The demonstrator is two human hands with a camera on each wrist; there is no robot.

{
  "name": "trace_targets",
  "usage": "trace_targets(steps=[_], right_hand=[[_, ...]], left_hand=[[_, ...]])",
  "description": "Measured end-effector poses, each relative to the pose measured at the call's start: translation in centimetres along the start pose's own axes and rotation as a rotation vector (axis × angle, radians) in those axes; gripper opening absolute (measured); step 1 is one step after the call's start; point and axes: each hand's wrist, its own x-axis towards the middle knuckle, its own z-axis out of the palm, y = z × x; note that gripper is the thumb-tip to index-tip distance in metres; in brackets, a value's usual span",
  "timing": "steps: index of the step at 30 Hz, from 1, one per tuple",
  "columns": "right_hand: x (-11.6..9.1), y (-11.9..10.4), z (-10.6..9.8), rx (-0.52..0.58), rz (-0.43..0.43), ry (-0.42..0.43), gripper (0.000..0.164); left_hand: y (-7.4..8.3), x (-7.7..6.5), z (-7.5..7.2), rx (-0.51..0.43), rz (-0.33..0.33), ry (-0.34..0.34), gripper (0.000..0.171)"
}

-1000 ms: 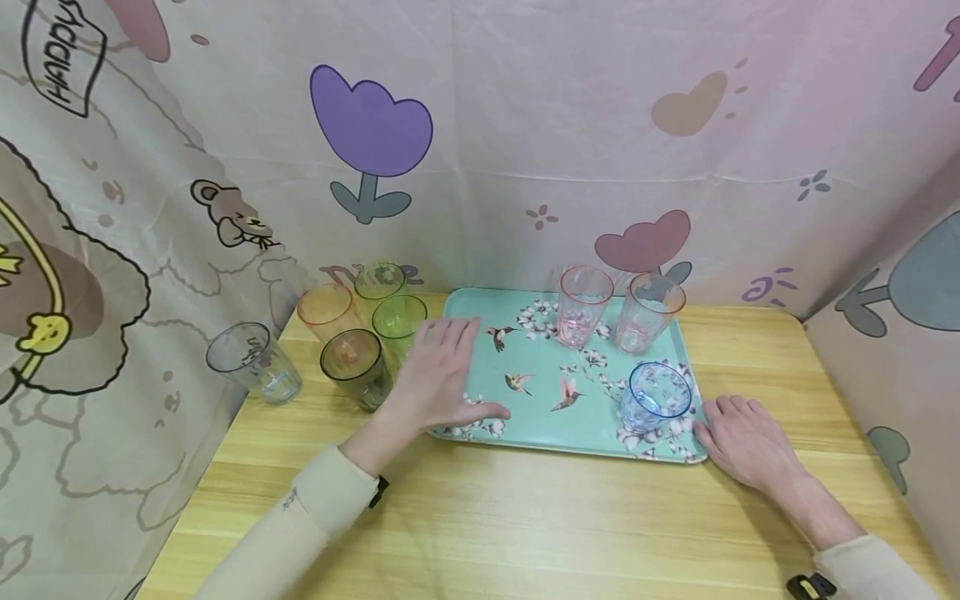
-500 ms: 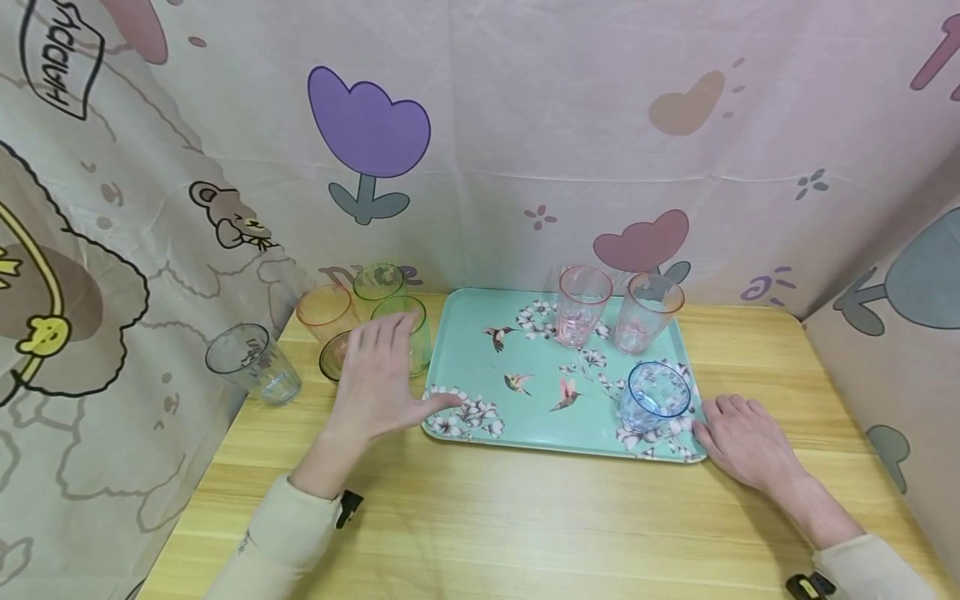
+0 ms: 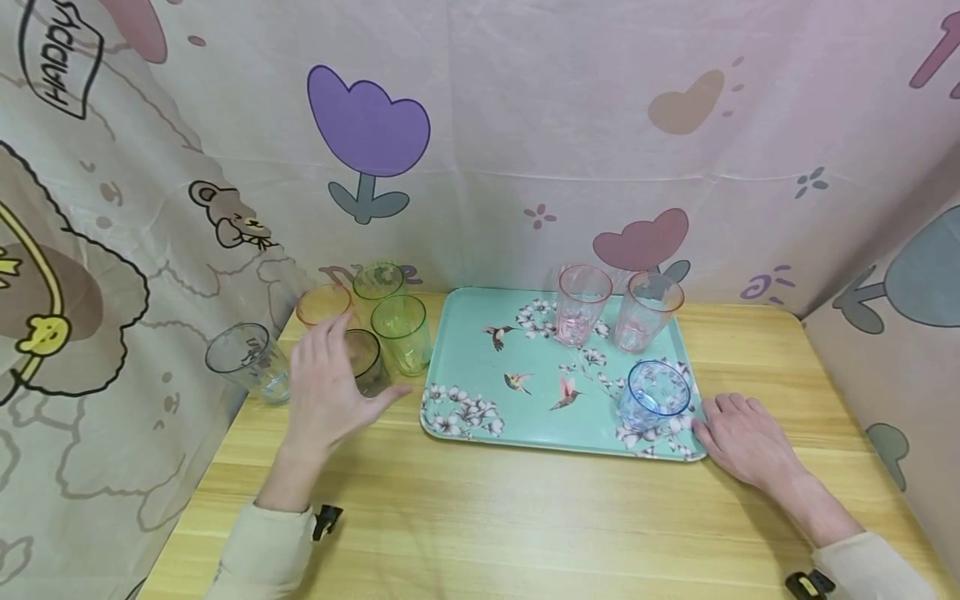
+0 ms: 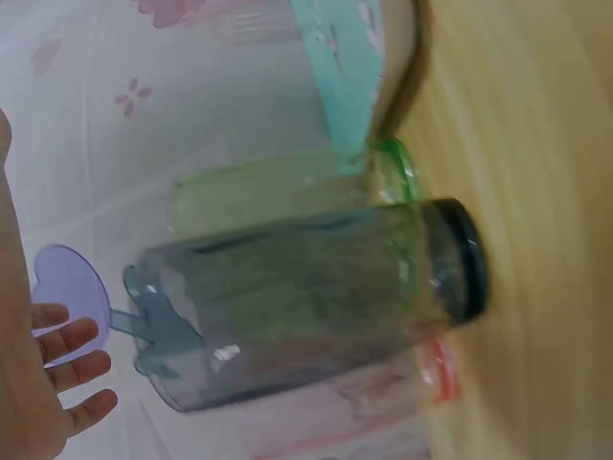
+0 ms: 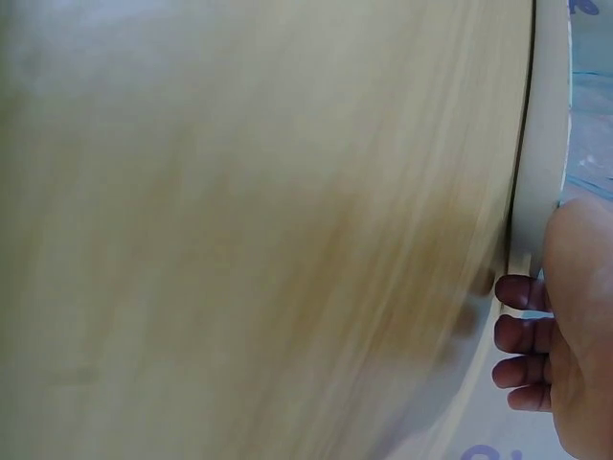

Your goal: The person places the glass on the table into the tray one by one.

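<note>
My left hand (image 3: 322, 392), thumb spread away from the fingers, is beside a dark grey glass (image 3: 369, 367) and holds nothing. It partly covers that glass in the head view. The left wrist view shows the same dark glass upright on the table, with green and reddish ones behind it. Around it are two green glasses (image 3: 405, 342), an orange glass (image 3: 324, 307) and a clear dark-rimmed glass (image 3: 255, 358). My right hand (image 3: 746, 442) rests on the table against the right edge of a turquoise tray (image 3: 468, 333); loosely bent fingers (image 5: 525, 333) show at the tray's side.
On the tray's right part stand two pink glasses (image 3: 581, 308) at the back and a blue glass (image 3: 652, 400) in front. A printed curtain (image 3: 510, 125) hangs behind and at both sides of the wooden table (image 3: 525, 525).
My left hand has moved left, from over the tray's left edge, past the green and dark glasses, to the dark glass's left side. The right hand and the tray have stayed put.
</note>
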Motion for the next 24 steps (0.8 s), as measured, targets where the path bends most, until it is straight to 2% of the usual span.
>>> trace_targets(steps=[2, 7, 12, 16, 24], right_hand=[[0.0, 0.0, 0.0, 0.000, 0.002, -0.005, 0.024], [-0.1, -0.1, 0.0, 0.003, -0.004, 0.008, 0.024], [-0.1, -0.1, 0.0, 0.009, -0.005, 0.014, 0.024], [-0.1, -0.1, 0.0, 0.011, 0.000, 0.000, 0.024], [-0.1, -0.1, -0.2, 0.011, 0.006, -0.005, 0.024]], left_hand=[[-0.5, -0.4, 0.1, -0.022, -0.044, 0.012, 0.141], [-1.7, -1.3, 0.3, -0.082, -0.149, 0.093, 0.146], [-2.7, -2.2, 0.6, -0.089, -0.200, 0.124, 0.146], [-3.5, -2.8, 0.9, -0.077, -0.218, 0.094, 0.145], [-5.0, -4.4, 2.0, -0.038, -0.276, -0.027, 0.136]])
